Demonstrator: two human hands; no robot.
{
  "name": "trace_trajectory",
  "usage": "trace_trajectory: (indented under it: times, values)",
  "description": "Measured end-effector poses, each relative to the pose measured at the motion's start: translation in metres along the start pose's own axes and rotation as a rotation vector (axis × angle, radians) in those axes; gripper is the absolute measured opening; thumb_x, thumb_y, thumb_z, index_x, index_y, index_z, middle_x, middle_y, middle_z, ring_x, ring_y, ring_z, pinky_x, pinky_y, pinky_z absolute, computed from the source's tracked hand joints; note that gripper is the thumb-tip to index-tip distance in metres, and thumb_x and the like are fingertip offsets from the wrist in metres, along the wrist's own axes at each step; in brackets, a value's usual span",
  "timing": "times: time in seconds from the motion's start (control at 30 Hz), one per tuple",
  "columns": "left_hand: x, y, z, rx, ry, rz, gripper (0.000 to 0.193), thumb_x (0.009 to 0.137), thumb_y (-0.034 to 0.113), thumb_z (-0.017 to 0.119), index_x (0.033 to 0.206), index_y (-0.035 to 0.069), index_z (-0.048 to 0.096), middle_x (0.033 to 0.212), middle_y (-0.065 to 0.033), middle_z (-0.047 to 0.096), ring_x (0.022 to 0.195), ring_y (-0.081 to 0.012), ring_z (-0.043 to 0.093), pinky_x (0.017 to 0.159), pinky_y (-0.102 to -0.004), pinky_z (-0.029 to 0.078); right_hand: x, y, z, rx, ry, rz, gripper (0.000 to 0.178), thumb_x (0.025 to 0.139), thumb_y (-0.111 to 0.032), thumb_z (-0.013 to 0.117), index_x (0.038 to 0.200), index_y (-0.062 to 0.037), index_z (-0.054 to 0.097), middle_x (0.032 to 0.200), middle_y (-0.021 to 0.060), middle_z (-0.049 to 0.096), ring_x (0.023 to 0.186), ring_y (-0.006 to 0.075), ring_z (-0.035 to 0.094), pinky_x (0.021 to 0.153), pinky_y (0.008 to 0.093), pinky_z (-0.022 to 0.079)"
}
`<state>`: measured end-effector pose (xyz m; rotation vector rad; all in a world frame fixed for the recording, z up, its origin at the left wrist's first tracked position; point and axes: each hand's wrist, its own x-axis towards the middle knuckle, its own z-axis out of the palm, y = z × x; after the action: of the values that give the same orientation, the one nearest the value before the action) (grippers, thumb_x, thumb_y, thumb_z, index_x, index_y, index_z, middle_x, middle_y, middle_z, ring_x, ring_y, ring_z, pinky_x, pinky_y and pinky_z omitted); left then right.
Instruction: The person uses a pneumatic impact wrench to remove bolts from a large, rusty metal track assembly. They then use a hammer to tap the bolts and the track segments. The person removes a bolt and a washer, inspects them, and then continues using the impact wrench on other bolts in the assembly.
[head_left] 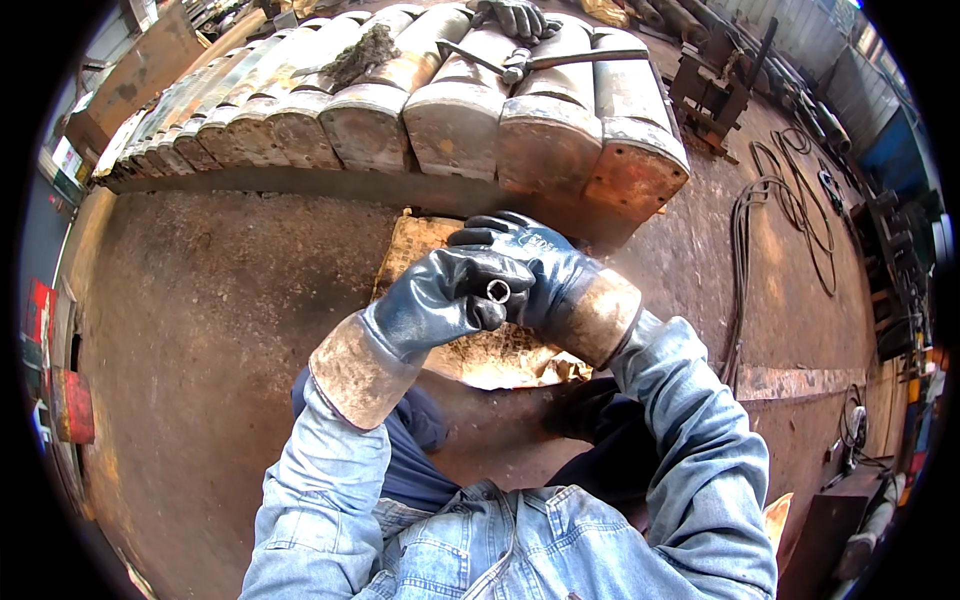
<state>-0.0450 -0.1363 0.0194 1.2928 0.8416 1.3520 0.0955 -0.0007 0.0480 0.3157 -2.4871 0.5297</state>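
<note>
Both my hands wear blue-black coated gloves with stained tan cuffs, and they meet in front of me over the floor. Fingers of my left hand (440,295) are closed round a small metal socket (498,291), its ring-shaped end showing a dark angular hole. Pressed against it from behind, my right hand (545,262) has its fingers curled over; what they grip is hidden by the left glove. Beneath the hands lies a stained brown paper sheet (400,250), crumpled at its near edge.
A row of rounded metal blocks (455,125) stands ahead. On it rest a hammer-like tool (517,70), dark gloves (515,18) and a frayed clump (360,55). Black cables (745,230) coil at right, near a rusty steel stand (708,90). A red box (73,405) sits at far left.
</note>
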Motion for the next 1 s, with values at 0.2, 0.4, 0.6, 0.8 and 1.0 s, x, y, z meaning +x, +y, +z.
trace_trajectory:
  times: [0.2, 0.4, 0.6, 0.8, 1.0]
  values:
    - [0.005, 0.016, 0.011, -0.074, -0.017, 0.034, 0.048, 0.085, 0.026, 0.083, 0.122, -0.001, 0.069, 0.121, -0.0099, 0.066, 0.107, -0.0159, 0.064, 0.091, -0.0312, 0.055, -0.005, 0.006, 0.005, 0.346, -0.126, 0.081, 0.045, 0.08, -0.019, 0.081, 0.121, -0.0104, 0.064, 0.101, 0.0161, 0.07, 0.094, 0.0358, 0.068, 0.08, 0.0439, 0.056]
    - [0.0, 0.014, 0.009, 0.088, -0.033, 0.026, 0.046, 0.085, 0.029, 0.08, 0.121, 0.002, 0.07, 0.127, -0.0092, 0.065, 0.115, -0.0197, 0.062, 0.098, -0.0343, 0.051, -0.018, 0.002, -0.003, 0.189, 0.01, 0.161, 0.051, 0.076, -0.023, 0.085, 0.12, -0.0043, 0.067, 0.109, 0.0187, 0.07, 0.102, 0.0372, 0.068, 0.087, 0.0432, 0.057]
    - [0.001, 0.01, 0.002, 0.018, 0.017, 0.052, 0.051, 0.081, 0.03, 0.083, 0.123, 0.005, 0.07, 0.123, -0.0102, 0.07, 0.115, -0.0206, 0.065, 0.096, -0.0337, 0.053, -0.027, 0.001, -0.011, 0.172, 0.063, 0.423, 0.049, 0.078, -0.023, 0.086, 0.121, -0.0053, 0.07, 0.114, 0.0183, 0.072, 0.105, 0.035, 0.069, 0.09, 0.0414, 0.057]
    - [0.001, 0.012, -0.005, 0.04, 0.085, 0.192, 0.048, 0.082, 0.018, 0.083, 0.124, 0.0, 0.068, 0.122, -0.0144, 0.07, 0.118, -0.0243, 0.065, 0.102, -0.0374, 0.052, -0.028, 0.024, -0.004, 0.492, 0.213, 0.673, 0.036, 0.085, -0.019, 0.083, 0.116, -0.0057, 0.073, 0.11, 0.0095, 0.075, 0.101, 0.0193, 0.071, 0.091, 0.0339, 0.058]
    - [-0.005, 0.016, -0.008, 0.019, 0.175, 0.167, 0.048, 0.078, 0.019, 0.086, 0.12, 0.001, 0.069, 0.121, -0.0183, 0.071, 0.12, -0.0292, 0.065, 0.104, -0.0437, 0.053, -0.025, 0.036, -0.031, 1.31, 0.515, 0.685, 0.039, 0.102, -0.028, 0.06, 0.113, 0.0086, 0.068, 0.109, 0.0224, 0.072, 0.104, 0.0336, 0.071, 0.099, 0.0473, 0.057]
